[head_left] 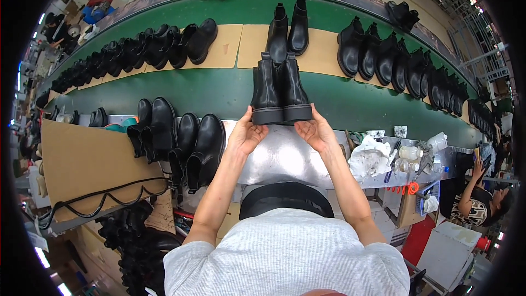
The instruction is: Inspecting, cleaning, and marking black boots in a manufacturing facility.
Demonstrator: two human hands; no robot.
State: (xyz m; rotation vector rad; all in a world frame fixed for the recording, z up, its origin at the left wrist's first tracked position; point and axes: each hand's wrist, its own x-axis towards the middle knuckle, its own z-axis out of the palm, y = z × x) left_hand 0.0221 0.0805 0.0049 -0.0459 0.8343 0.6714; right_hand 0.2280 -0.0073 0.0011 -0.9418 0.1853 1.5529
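A pair of black leather ankle boots is held side by side, heels toward me and shafts upward. My left hand (247, 133) grips the heel end of the left boot (267, 90), its thumb on the outer side and fingers curled under the sole. In the same way my right hand (317, 132) holds the right boot (294, 92). Just beyond them, another pair of black boots (278, 30) stands on a cardboard strip, partly covered by the held pair.
Rows of black boots line the green conveyor (230, 85) at left and right. Two more pairs (209, 137) lie on the metal bench at left, near a cardboard sheet (93, 159). A stained white cloth (370, 156) and bottles (410, 153) sit at right. Another person (476, 205) works at far right.
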